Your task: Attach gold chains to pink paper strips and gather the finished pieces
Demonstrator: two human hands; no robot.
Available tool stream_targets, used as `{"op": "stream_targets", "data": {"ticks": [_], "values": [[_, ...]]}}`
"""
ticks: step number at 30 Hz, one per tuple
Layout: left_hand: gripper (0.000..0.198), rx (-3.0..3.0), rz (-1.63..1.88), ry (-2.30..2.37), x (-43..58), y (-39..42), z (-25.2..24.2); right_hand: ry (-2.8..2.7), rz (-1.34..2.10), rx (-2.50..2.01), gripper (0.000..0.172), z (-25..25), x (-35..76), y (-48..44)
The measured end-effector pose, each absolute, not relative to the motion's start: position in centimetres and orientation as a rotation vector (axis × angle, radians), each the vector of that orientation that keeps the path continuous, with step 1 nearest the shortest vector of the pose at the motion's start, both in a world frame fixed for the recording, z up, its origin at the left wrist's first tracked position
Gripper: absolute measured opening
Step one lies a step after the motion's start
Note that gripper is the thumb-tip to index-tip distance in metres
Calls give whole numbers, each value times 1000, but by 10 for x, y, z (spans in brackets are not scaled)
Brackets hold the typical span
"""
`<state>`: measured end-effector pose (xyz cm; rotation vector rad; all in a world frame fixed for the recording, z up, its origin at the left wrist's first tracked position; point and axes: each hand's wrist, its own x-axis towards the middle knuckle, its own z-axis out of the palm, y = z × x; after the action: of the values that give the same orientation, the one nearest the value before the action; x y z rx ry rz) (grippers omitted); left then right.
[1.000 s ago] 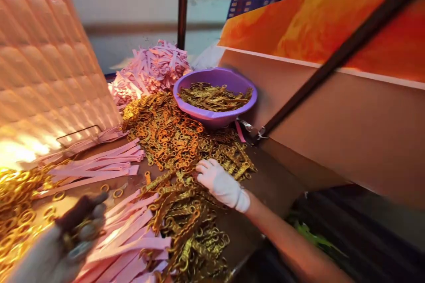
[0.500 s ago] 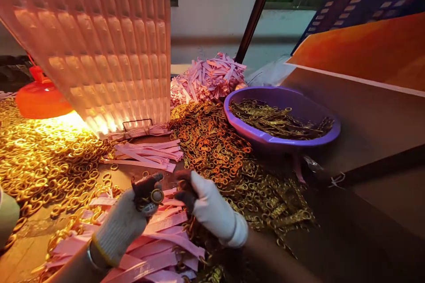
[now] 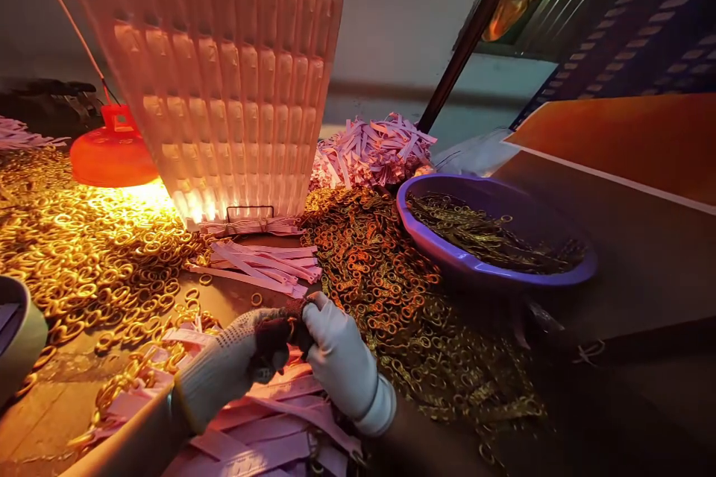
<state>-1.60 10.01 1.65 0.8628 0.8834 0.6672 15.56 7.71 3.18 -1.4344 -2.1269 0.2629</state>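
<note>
My left hand (image 3: pixel 229 369) and my right hand (image 3: pixel 338 358), both in white knit gloves with dark fingertips, meet at the near middle of the table. Their fingertips pinch together on a small gold piece (image 3: pixel 290 328), which is mostly hidden. Pink strips (image 3: pixel 268 417) lie under both hands, with loose gold rings among them. A heap of gold rings (image 3: pixel 83 238) spreads to the left. A darker heap of gold clasps (image 3: pixel 369 268) lies just right of my right hand.
A purple bowl (image 3: pixel 447 261) of gold clasps sits at the right. A stack of pink strips (image 3: pixel 262 261) and a pink pile (image 3: pixel 374 149) lie behind. A quilted panel (image 3: pixel 235 89) and a red lamp (image 3: pixel 112 156) stand at the back left. A grey container (image 3: pixel 16 335) is at the left edge.
My right hand left the clasp heap and came to my left hand. The fingertips, apart half a second ago, now press together. The view turned left.
</note>
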Motion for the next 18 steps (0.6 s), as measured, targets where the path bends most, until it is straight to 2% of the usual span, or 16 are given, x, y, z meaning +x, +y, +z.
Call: {"op": "stream_targets", "data": {"ticks": [2,4,9,12,16,18], "values": [[34,998,610,928,-18,104,7,-2261,158,-1659,31,34,153,74],[34,1099,630,1002,-19,106,-1,-2304,194,-1815,34,37,153,70],[31,1059,860,1057,-12,101,4,-2348,352,-1661,32,47,160,64],[31,984,807,1055,-6,92,13,-2371,302,-1756,29,49,156,61],[33,891,799,1051,-6,79,6,-2396,277,-1773,16,49,145,56],[38,871,852,1051,-9,77,2,-2408,381,-1776,22,48,143,57]]}}
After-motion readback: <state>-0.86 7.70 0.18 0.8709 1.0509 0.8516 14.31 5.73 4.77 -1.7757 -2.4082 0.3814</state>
